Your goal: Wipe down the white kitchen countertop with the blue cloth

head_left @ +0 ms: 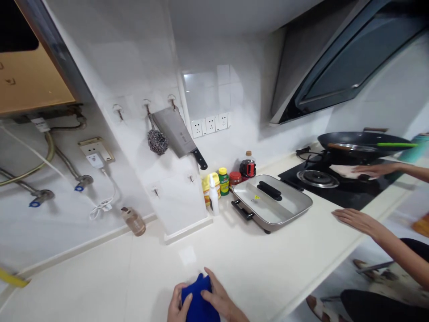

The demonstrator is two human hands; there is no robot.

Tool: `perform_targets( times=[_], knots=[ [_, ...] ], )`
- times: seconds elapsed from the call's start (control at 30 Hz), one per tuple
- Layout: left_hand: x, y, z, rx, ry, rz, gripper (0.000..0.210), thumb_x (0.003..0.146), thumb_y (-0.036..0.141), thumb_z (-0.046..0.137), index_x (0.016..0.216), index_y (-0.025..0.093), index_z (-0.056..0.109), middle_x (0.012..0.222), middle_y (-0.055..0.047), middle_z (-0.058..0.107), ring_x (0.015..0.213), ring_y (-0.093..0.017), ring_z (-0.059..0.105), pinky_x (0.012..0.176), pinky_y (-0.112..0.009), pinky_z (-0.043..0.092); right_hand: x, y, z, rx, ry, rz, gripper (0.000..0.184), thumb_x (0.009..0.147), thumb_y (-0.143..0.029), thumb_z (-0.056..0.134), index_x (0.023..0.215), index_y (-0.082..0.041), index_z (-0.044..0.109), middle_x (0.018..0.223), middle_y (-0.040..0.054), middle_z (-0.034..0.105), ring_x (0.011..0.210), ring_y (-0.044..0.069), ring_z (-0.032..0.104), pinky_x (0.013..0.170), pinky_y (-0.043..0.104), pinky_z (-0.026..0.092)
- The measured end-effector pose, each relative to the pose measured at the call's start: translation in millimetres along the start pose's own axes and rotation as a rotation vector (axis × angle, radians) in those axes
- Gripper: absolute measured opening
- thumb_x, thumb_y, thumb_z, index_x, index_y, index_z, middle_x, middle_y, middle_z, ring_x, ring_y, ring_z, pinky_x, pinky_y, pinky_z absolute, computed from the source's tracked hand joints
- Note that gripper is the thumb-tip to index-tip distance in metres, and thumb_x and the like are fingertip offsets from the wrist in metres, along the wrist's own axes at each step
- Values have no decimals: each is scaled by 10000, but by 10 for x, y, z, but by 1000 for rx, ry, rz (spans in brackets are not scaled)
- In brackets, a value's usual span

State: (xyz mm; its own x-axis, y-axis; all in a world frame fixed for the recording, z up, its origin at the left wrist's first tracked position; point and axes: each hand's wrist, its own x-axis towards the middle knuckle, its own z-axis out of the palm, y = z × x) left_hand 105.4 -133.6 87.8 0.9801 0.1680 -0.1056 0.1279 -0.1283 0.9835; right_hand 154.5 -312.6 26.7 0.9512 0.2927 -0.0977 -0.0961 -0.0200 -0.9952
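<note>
A folded blue cloth [200, 300] is held between my two hands over the white countertop [161, 273], at the bottom of the head view. My left hand [178, 304] grips its left side, thumb on top. From the right, my right hand [219, 296] holds the cloth with the thumb pressed on its face and a finger stretched along its far edge. The undersides of both hands and the lower part of the cloth are hidden or cut off by the frame.
A lidded electric pan [288, 203] stands right, with a white spray bottle [213, 197] and condiments behind it. A cleaver [176, 132] and steel scrubber [157, 142] hang on the wall. Another person's hand [378, 170] presses a pale cloth on the stove [350, 192], beside a wok [362, 138].
</note>
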Motion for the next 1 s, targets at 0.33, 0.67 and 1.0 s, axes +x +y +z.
perform_targets(
  times=[0.33,0.67,1.0],
  knots=[
    [219,854,-130,186,-152,277,362,868,456,612,1168,257,582,1254,-91,681,1184,-238,627,1061,-413,483,-41,-1085,-293,-79,63,-378,237,791,-302,615,1016,-226,624,1113,56,675,1064,222,606,982,380,471],
    [-608,-695,-279,462,-283,177,373,888,461,536,1203,314,671,1298,-75,679,1317,-253,549,1222,-471,298,-689,223,-201,-626,-114,-516,435,644,-142,510,1057,-230,618,1276,85,640,1307,272,517,1130,500,404],
    [-241,163,-341,265,59,89,509,865,585,533,1232,241,612,1201,-71,709,1070,-225,674,989,-367,540,-293,-451,114,-267,67,-274,343,885,-440,546,1153,-238,616,1114,66,703,1033,221,662,948,362,545]
  ],
)
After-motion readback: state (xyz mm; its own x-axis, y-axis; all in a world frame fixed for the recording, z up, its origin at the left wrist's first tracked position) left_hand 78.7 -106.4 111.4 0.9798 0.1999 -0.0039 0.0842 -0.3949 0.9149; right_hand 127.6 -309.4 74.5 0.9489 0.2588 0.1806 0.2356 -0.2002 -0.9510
